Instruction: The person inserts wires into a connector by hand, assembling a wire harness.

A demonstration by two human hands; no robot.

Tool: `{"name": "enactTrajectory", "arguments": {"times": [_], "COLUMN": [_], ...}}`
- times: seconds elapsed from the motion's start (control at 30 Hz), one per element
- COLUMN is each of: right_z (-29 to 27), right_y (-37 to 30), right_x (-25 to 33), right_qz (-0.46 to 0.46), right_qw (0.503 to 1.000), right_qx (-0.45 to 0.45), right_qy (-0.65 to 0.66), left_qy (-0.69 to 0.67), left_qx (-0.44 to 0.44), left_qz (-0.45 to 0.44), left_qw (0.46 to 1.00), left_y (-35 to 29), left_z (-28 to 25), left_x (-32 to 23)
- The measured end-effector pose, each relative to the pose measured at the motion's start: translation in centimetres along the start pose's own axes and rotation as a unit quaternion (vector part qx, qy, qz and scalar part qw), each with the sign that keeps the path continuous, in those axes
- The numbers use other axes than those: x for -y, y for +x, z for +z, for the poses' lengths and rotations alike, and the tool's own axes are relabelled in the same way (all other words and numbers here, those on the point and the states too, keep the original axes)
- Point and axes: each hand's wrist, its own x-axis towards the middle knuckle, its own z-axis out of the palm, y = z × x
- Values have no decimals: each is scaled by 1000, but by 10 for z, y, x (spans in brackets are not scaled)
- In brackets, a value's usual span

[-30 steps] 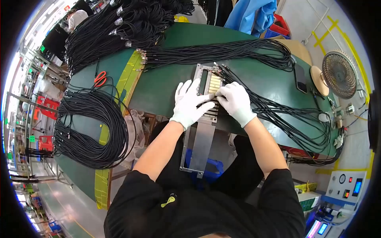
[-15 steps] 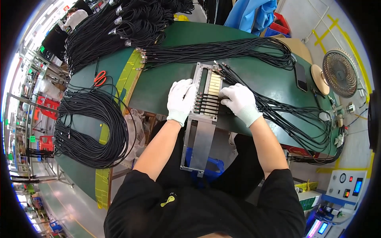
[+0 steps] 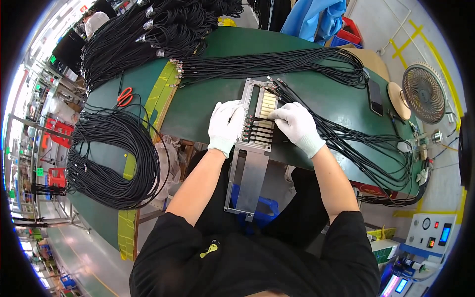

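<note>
A long metal fixture (image 3: 251,180) lies in front of me, reaching past the table's near edge. Across its upper part run several short black cable lengths (image 3: 261,131), side by side in slots beside a row of cream blocks (image 3: 268,104). My left hand (image 3: 226,124), in a white glove, is closed over the fixture's left rail, by the silvery cable ends; its fingertips are partly hidden. With thumb and fingers pinched, my gloved right hand (image 3: 296,123) grips a black cable (image 3: 261,118) at the right side of the blocks, above the other seated lengths.
Black cables (image 3: 341,133) trail to the right, and another bundle (image 3: 267,64) lies behind the fixture. At left are a large coil (image 3: 118,158) and red-handled scissors (image 3: 124,97). A phone (image 3: 375,96) and fan (image 3: 423,92) stand right. A cable heap (image 3: 163,34) fills the back left.
My right hand has shifted slightly up and left, and a black cable now shows at its fingertips across the fixture. My left hand has stayed almost in place.
</note>
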Motion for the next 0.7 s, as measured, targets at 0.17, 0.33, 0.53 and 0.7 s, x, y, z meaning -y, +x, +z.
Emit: {"name": "enactTrajectory", "arguments": {"times": [0.17,0.33,0.53,0.7], "right_z": [2,6,3,8], "right_y": [-2,-3,-4,-7], "right_x": [0,2,11,26], "right_qz": [14,50,35,-77], "right_qw": [1000,998,998,983], "right_qx": [19,25,42,-42], "right_qy": [-3,16,-23,-159], "left_qy": [-8,12,-38,74], "left_qx": [-6,11,43,73], "left_qz": [4,6,0,145], "left_qw": [1000,1000,998,984], "left_y": [-1,-1,6,-1], "left_z": [2,4,0,-4], "left_x": [2,6,-9,-7]}}
